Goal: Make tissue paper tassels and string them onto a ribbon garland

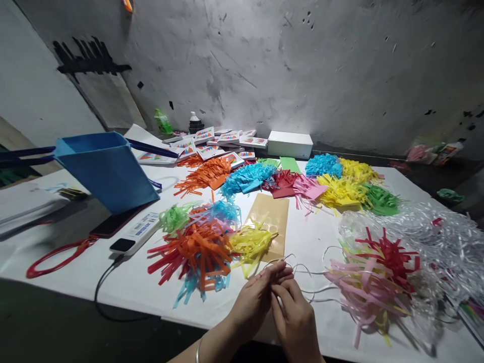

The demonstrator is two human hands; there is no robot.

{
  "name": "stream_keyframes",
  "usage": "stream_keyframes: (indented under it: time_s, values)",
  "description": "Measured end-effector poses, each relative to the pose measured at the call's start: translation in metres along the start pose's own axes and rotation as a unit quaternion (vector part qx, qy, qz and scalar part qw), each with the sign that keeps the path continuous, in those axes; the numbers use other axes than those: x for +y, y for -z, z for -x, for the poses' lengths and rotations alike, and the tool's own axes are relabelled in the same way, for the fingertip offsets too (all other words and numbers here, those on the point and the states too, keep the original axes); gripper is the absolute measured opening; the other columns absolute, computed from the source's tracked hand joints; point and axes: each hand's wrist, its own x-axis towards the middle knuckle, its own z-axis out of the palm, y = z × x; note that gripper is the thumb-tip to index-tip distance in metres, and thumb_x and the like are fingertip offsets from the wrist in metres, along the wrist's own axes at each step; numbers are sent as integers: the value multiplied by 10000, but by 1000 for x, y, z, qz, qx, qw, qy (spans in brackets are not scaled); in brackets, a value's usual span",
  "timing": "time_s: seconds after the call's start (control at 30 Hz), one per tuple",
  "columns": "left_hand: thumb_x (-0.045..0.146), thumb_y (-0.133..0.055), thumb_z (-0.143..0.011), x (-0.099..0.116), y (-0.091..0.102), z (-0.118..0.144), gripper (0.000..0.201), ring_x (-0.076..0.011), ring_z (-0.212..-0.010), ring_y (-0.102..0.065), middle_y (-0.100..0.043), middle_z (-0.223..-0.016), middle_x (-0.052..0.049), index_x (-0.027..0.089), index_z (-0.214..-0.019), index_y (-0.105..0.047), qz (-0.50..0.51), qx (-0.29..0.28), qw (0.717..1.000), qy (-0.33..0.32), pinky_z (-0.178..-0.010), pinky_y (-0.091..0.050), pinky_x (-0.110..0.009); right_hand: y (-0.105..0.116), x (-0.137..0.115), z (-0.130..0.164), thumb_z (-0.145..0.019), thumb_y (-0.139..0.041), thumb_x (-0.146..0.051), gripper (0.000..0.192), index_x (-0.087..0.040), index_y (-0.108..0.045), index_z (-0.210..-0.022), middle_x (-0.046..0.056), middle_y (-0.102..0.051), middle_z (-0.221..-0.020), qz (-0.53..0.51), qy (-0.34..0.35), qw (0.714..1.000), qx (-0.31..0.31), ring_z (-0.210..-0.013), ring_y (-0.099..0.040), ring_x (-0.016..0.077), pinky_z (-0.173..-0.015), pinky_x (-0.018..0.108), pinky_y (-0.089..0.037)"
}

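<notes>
Near the front edge of the table, my left hand (257,290) and my right hand (295,310) meet, their fingers closed and pressed together. Thin white string (313,273) loops out from between them and runs right to a pink tassel (365,282). Just beyond my left hand is a yellow tassel (253,242), partly over a brown sheet (270,212) with round clear stickers. An orange tassel (198,247) tops a pile of coloured ones on the left. What my fingertips pinch is mostly hidden.
A blue fabric box (108,169), a white device (135,234) with a black cable and a dark phone (117,222) stand left. Fringed paper bundles (247,176), printed boxes (229,137) and a white box (290,144) line the back. Clear plastic strips (427,237) heap up right.
</notes>
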Motion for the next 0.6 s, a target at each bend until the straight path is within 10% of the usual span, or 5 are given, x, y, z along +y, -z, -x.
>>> stream_keyframes:
  time_s: [0.4, 0.6]
  values:
    - [521, -728, -815, -1, 15, 2, 513, -320, -1371, -482, -624, -1386, -128, 235, -1240, -704, -22, -102, 995, 9, -1186, -273, -502, 7, 6, 4, -935, -499, -230, 132, -210, -605, -858, -6, -612, -733, -122, -146, 982, -7, -606, -600, 122, -577, 206, -497]
    - [415, -727, -865, 10, 15, 7, 559, -309, -1273, -585, -683, -1297, -155, 218, -1371, -592, -106, -84, 991, 4, -1136, -368, -499, 24, 13, 1, -933, -556, -446, 283, -180, -652, -912, -32, -591, -609, -268, -328, 905, -29, -449, -557, 107, -441, 194, -455]
